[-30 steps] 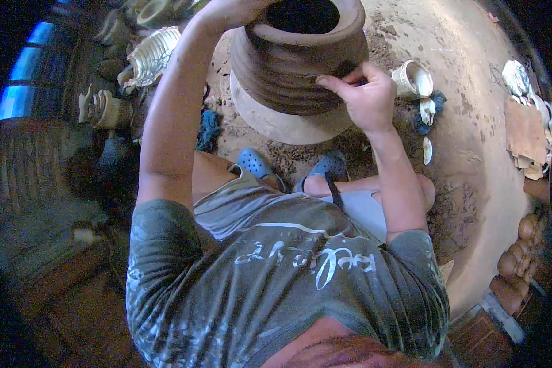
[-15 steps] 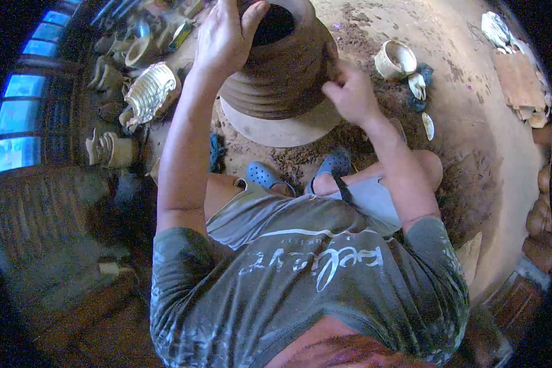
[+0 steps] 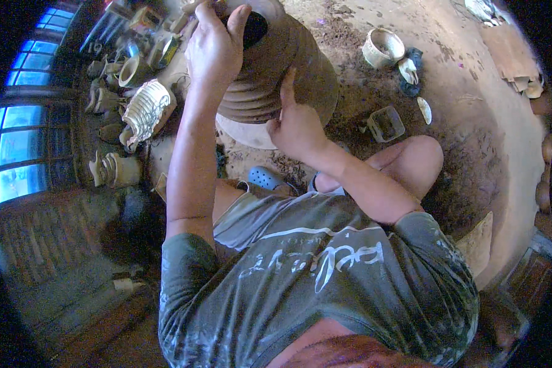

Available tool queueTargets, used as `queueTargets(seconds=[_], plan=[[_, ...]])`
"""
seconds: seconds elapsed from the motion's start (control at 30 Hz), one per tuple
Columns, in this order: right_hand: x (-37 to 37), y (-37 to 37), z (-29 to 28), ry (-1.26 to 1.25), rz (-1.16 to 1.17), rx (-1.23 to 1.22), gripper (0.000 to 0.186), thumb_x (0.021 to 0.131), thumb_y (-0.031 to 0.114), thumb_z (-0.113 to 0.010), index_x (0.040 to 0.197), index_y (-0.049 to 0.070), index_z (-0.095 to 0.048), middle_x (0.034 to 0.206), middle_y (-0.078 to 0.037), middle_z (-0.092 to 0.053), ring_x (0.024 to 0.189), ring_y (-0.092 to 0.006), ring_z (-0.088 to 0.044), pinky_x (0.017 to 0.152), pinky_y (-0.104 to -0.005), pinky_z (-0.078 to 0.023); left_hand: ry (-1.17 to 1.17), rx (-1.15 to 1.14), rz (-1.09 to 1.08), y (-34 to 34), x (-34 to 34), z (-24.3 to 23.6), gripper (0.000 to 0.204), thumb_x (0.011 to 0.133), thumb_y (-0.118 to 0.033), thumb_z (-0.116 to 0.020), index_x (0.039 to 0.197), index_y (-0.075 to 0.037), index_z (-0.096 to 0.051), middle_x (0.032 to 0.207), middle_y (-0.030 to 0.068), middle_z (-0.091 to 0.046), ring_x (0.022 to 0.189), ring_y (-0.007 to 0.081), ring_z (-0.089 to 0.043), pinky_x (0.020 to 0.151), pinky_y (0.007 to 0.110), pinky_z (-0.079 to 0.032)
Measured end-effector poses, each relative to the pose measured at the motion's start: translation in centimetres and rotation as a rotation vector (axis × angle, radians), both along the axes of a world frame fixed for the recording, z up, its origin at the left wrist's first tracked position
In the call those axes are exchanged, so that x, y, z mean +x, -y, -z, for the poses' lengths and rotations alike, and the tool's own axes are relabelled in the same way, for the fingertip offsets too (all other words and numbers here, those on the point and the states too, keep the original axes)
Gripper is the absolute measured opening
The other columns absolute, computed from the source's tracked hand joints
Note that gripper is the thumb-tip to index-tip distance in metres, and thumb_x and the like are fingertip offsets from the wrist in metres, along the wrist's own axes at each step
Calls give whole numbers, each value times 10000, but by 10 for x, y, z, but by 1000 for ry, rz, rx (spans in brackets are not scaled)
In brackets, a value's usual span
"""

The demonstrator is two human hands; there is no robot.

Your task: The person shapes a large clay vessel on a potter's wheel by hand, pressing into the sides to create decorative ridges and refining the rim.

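A large brown clay pot (image 3: 310,73) with ridged coils round its wall stands on a pale round board (image 3: 239,132). At the left of its dark mouth (image 3: 255,29) is my left hand (image 3: 214,54), thumb raised and spread from the fingers. Part of those fingers is cut off by the upper edge of the view. Against the near side of the pot, my right hand (image 3: 299,126) has its index finger stretched up along the ridged wall. Its thumb sticks out to the left, and the other fingers are curled, their tips hidden.
Right of the pot lie a round clay bowl (image 3: 383,49), a dark cloth (image 3: 414,58), a clear plastic tub (image 3: 385,124) and a pale oval piece (image 3: 424,110). Ridged pale pottery (image 3: 148,110) and several other vessels crowd the left. My blue clog (image 3: 267,178) is below the board.
My right hand has moved left from the pot's right side to its near wall, index finger now extended. The left hand stays by the mouth. The plastic tub has come into sight.
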State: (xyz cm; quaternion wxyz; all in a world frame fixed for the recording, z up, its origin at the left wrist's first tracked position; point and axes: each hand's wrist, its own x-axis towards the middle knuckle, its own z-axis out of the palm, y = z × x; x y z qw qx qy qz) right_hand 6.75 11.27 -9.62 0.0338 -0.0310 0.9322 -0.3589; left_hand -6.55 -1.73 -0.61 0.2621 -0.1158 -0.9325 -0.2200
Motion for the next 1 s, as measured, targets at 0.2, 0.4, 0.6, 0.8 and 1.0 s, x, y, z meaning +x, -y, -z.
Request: queueTargets(seconds=[0.2,0.4,0.6,0.8,1.0], plan=[[23,17,3,-96,-377,50,915,883,213,-682,1619,5,-180,815,-225,-723,713,-408,-708,687,-496,-579,-45,43,50,8,-4,0,483,1047,-430,-551,1200,23,-483,1004,311,-674,918,537,-633,835,543,-513],[29,-12,19,-600,-182,-307,181,901,195,-731,1021,62,-759,797,-146,-651,730,-344,-657,641,-455,-530,-425,116,185,40,16,7,270,1004,-192,-643,1161,15,-574,987,201,-675,880,380,-645,805,471,-509],[44,-57,4,-701,-315,-446,201,837,180,-781,964,34,-727,819,-118,-650,732,-326,-659,656,-432,-543,756,264,554,35,141,47,345,923,-329,-781,960,0,-683,833,51,-677,803,130,-592,750,327,-508],[63,-69,34,-496,-382,-140,309,844,260,-758,1055,52,-667,905,-114,-645,838,-325,-692,687,-445,-584,1184,462,611,31,162,116,407,1070,-370,-584,958,7,-687,781,8,-636,758,124,-563,694,321,-488],[64,-74,75,-533,-514,-124,245,916,174,-626,1113,34,-662,1054,-127,-643,923,-310,-696,783,-420,-603,1184,372,478,15,178,115,494,1116,-384,-395,1085,39,-648,884,85,-631,820,180,-555,740,348,-475]])
